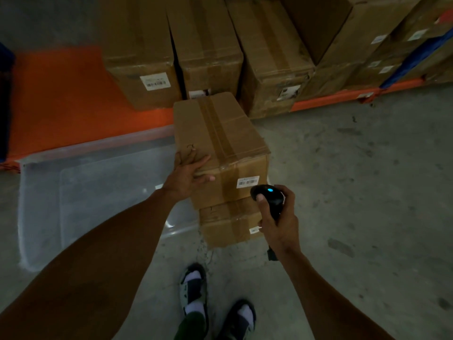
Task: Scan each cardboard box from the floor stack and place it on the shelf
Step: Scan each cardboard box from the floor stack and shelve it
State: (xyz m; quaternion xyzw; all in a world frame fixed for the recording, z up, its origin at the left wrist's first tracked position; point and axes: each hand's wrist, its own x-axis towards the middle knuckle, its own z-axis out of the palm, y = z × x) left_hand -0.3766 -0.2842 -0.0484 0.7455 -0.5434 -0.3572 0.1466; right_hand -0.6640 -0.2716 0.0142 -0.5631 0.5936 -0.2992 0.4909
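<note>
Top cardboard box [218,143] sits on the floor stack at frame centre, on a lower box [228,222], barcode label [248,181] facing the person. Left hand [188,175] lies flat, fingers spread, on the top box's near-left corner. Right hand [277,217] at 4 o'clock grips a black scanner [268,196], blue light on, just beside the label. Shelf [61,94] at 12 o'clock holds shelved boxes [208,45]. Clear plastic bin [98,192] at 9 o'clock.
</note>
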